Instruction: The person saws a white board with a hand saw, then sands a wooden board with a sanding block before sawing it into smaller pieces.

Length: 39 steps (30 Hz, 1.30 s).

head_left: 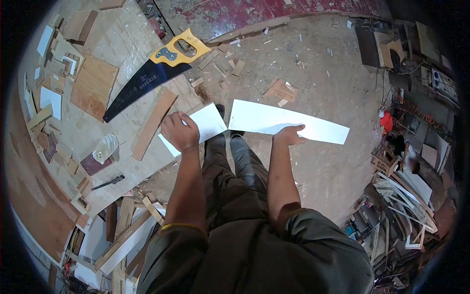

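My left hand [180, 131], fingers curled, grips a short white board [209, 121] at the edge of the wooden worktable. A narrow wooden strip [155, 123] lies just beside that hand. My right hand [290, 134] is closed on a longer white board [267, 117], held out over the floor with the thumb at its lower edge. The inner ends of the two boards nearly meet in front of my legs. A handsaw [161, 68] with a yellow handle and dark blade rests on the worktable, beyond my left hand.
On the worktable [129, 36] are a square plywood piece [94, 84], a clear plastic bag [105, 148], a dark drill-like tool [108, 182] and offcuts. Wood scraps [281, 91] litter the floor. Stacked timber [404, 191] stands along the right, and more boards [125, 235] lie lower left.
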Available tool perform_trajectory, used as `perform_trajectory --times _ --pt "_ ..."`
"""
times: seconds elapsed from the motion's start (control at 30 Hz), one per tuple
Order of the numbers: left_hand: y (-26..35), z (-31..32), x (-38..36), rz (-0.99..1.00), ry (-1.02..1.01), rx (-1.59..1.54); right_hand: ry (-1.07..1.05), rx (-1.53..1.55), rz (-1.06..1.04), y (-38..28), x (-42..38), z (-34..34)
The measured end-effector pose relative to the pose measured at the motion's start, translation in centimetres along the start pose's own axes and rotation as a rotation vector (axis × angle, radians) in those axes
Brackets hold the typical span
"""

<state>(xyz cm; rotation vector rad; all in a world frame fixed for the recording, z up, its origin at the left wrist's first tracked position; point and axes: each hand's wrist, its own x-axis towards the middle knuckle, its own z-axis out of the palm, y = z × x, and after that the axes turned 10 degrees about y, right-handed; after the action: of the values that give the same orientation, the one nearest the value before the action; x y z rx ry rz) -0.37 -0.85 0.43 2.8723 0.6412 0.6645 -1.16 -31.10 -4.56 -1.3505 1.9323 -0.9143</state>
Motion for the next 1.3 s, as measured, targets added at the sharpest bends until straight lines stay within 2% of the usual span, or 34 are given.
perform_trajectory --times 0.1,0.17,0.27,0.33,0.37,0.47,0.57,0.6,0.67,0.8,0.87,0.93,0.97,1.0,1.03,1.1,1.13,1.2,1.23,1.27,1.3 --pt "0.0 0.1 -0.1 0.000 -0.005 0.005 -0.003 0.023 0.092 -1.3 -0.9 -0.2" --pt "0.0 0.2 -0.1 0.010 0.006 -0.001 -0.034 -0.013 -0.161 -1.8 -0.7 1.5" --pt "0.0 0.2 0.0 0.026 0.029 -0.003 -0.168 0.023 -0.259 -5.4 -2.5 3.6" --pt "0.0 0.2 -0.1 0.036 0.040 0.002 -0.234 0.003 -0.471 -5.7 -2.8 6.3" --pt "0.0 0.2 -0.1 0.026 0.036 0.005 -0.298 0.013 -0.508 -6.0 -3.2 7.3" --pt "-0.1 0.6 0.1 -0.008 0.051 0.027 -0.481 -0.012 -0.453 -10.9 -7.6 7.1" --pt "0.1 0.3 0.3 -0.062 0.026 0.042 -0.511 -0.129 -0.445 -11.3 -8.5 8.5" --pt "0.2 0.2 0.4 -0.089 -0.012 0.036 -0.513 -0.130 -0.447 -10.6 -8.2 9.3" --pt "0.2 0.1 0.4 -0.086 -0.016 0.031 -0.450 -0.113 -0.622 -8.7 -7.3 10.6" --pt "0.1 0.3 0.5 -0.087 -0.012 0.034 -0.510 -0.101 -0.499 -10.3 -8.3 8.9" --pt "-0.1 0.5 0.3 -0.067 0.021 0.046 -0.453 -0.081 -0.448 -10.1 -8.0 8.6" --pt "-0.1 0.6 0.5 -0.041 0.053 0.057 -0.258 -0.062 -0.574 -4.8 -4.1 11.1" --pt "-0.1 0.5 0.5 -0.038 0.050 0.063 -0.281 0.049 -0.411 -5.6 -4.7 9.3" --pt "-0.1 0.5 0.5 -0.036 0.047 0.070 -0.208 -0.020 -0.303 -4.7 -4.1 8.6" --pt "0.0 0.5 0.5 -0.037 0.045 0.071 -0.164 0.008 -0.310 -1.7 -1.8 8.9" --pt "-0.1 0.5 0.5 -0.048 0.039 0.060 -0.060 0.030 -0.132 0.9 -0.6 6.5" --pt "-0.1 0.5 0.5 -0.046 0.039 0.061 -0.021 -0.145 0.052 1.2 -0.8 4.6" --pt "0.0 0.5 0.5 -0.047 0.041 0.061 0.029 -0.177 0.269 2.2 -1.2 1.5" --pt "-0.1 0.6 0.5 -0.044 0.042 0.060 0.072 -0.079 0.318 3.7 -1.3 0.7" --pt "-0.1 0.6 0.5 -0.046 0.035 0.061 -0.077 -0.156 0.380 7.7 1.4 0.3" --pt "-0.2 0.6 0.4 -0.048 0.030 0.062 0.031 -0.211 0.340 5.4 -0.5 -0.5"
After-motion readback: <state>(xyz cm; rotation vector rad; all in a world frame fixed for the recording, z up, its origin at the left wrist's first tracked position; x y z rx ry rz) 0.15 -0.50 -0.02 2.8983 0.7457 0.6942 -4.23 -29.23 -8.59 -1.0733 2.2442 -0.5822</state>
